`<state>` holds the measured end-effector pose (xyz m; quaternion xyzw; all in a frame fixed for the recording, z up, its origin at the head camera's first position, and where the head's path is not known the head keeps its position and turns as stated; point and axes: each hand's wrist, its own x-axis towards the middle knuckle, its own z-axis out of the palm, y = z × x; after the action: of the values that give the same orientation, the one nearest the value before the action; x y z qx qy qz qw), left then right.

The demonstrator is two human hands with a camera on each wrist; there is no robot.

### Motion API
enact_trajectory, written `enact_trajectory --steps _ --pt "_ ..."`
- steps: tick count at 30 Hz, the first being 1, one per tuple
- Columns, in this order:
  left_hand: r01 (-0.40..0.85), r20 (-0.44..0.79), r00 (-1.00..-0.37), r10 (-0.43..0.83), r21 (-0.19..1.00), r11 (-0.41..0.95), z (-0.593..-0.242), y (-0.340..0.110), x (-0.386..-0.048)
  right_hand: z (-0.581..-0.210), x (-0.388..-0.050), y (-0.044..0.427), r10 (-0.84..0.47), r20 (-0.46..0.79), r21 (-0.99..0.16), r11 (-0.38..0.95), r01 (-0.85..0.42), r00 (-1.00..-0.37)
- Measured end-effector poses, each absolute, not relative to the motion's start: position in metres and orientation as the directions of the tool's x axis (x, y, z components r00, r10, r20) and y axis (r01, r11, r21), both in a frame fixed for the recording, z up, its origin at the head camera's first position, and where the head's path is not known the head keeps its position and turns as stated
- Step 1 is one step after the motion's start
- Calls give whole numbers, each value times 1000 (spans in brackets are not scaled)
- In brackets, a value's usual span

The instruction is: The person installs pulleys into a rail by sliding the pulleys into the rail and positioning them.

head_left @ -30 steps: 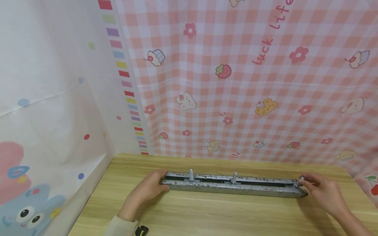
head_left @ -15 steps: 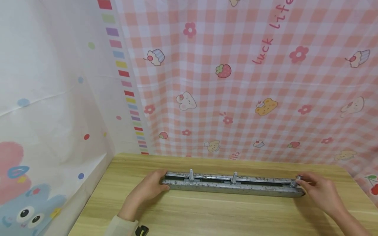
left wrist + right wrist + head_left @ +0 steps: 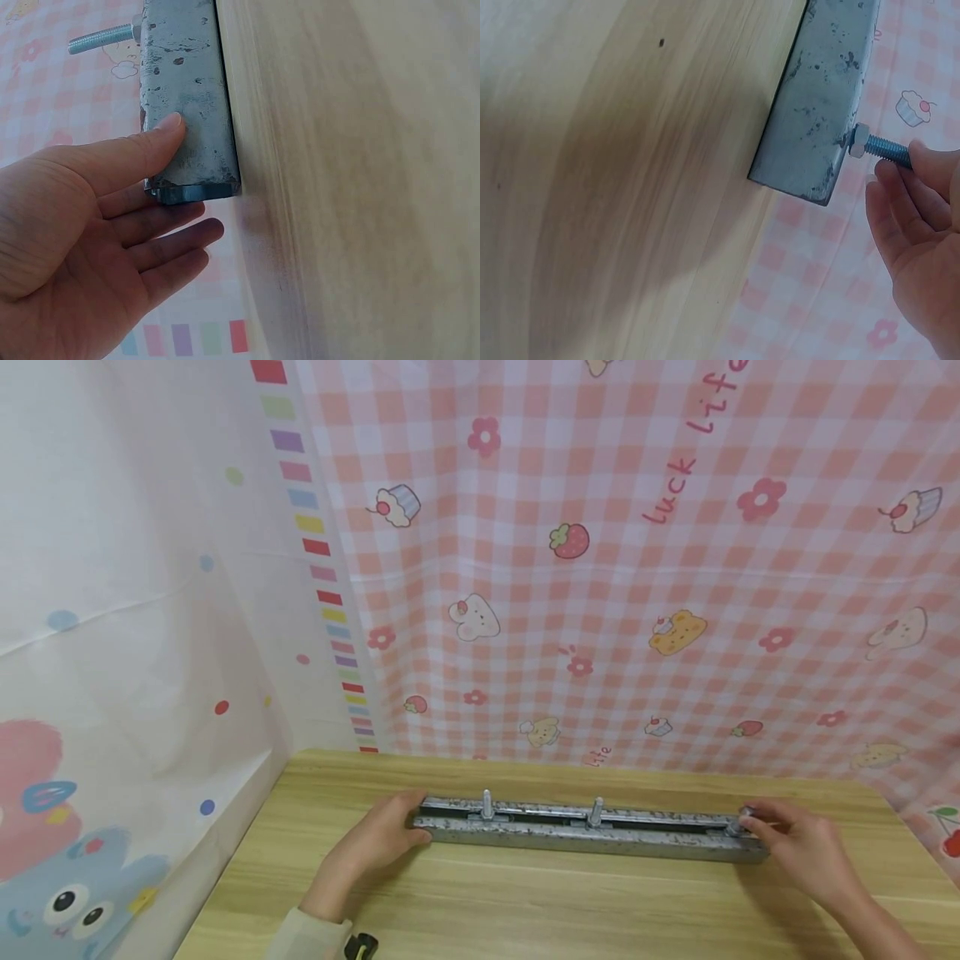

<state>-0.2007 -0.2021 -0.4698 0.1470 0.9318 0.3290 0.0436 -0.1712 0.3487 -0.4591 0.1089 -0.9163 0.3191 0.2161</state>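
A long scuffed grey metal channel (image 3: 585, 846) lies on the wooden table with its slot facing up. My left hand (image 3: 384, 835) grips its left end; in the left wrist view the thumb lies on the front face, with the other fingers partly hidden behind. At the other end, my right hand (image 3: 806, 845) pinches the threaded shank of a bolt (image 3: 889, 149) between thumb and fingers. A hex nut (image 3: 859, 140) sits low on that bolt, against the slot. Two more bolts, one left (image 3: 487, 805) and one near the middle (image 3: 597, 812), stand upright from the slot.
The wood-grain table (image 3: 525, 902) runs back to a pink checked cloth (image 3: 525, 568) hung behind it. A white printed cloth (image 3: 150, 568) hangs on the left. A black and yellow object (image 3: 362, 947) lies by the left sleeve.
My right hand has slid the pinched bolt a little to the left along the slot, in from the channel's right end. The left hand and the other two bolts have stayed put.
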Motion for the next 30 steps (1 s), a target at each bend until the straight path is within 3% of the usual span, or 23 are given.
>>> enact_trajectory --steps 30 --pt "259 23 -949 313 620 741 -468 -202 -201 -462 -175 331 -71 502 -544 748 -379 -862"
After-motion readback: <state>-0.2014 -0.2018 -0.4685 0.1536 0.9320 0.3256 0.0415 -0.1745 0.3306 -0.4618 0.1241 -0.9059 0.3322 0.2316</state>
